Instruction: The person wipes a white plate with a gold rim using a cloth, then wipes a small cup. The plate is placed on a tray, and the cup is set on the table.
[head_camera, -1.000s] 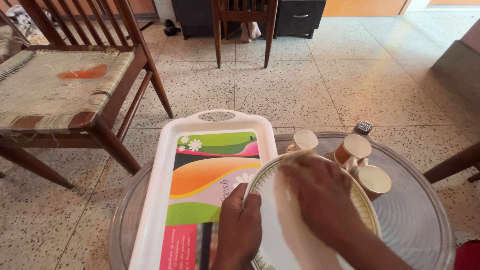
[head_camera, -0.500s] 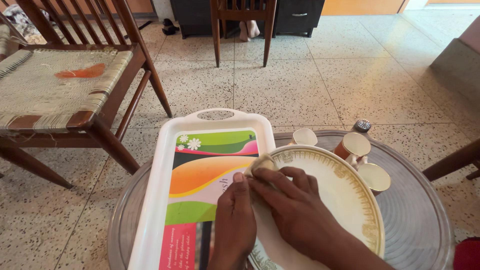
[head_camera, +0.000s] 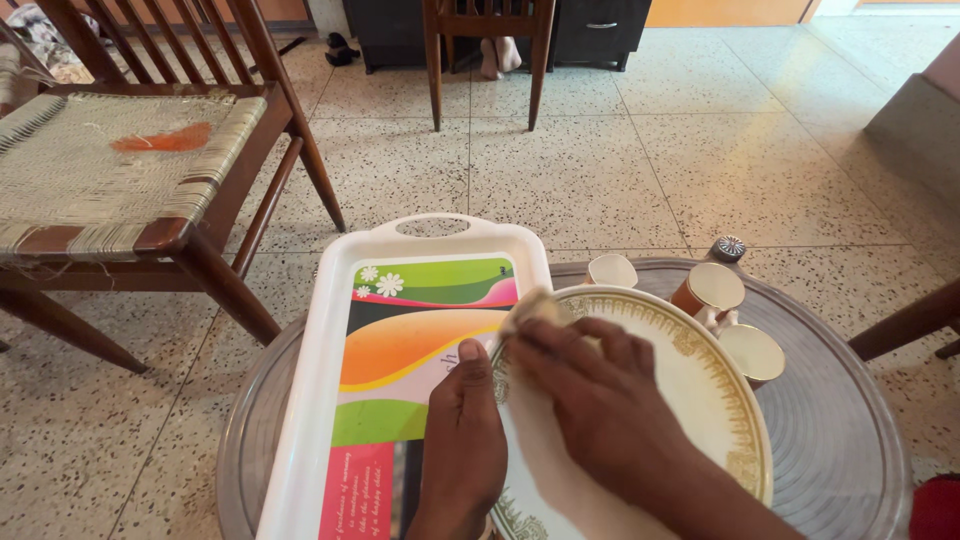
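- The left hand (head_camera: 465, 440) holds the left rim of a big round plate (head_camera: 700, 390); the thumb lies on the upper face of the rim and the other fingers are hidden under the plate.
- The plate is cream white with a golden patterned border. It is tilted, with its face turned up toward the camera, above the right part of a round glass table (head_camera: 840, 450).
- The right hand (head_camera: 600, 400) lies flat on the face of the plate, with the fingers stretched toward the upper left rim. It presses a pale cloth (head_camera: 535, 305) against the plate; the cloth shows past the fingertips and also under the palm.
- Just left of the plate, a white plastic tray (head_camera: 325, 340) with a handle slot rests on the table. Its floor has a colourful print with green, orange and pink bands and small white flowers.
- Behind the plate, three cups stand close together on the table: a white cup (head_camera: 611, 270), an orange cup (head_camera: 708, 288) and another cup (head_camera: 752, 352) with a pale inside, partly hidden by the plate rim.
- A small dark round thing (head_camera: 727, 249) lies at the far edge of the table; I cannot tell what it is.
- At the upper left, a wooden chair (head_camera: 130, 180) with a woven seat stands on the speckled floor (head_camera: 600, 170).
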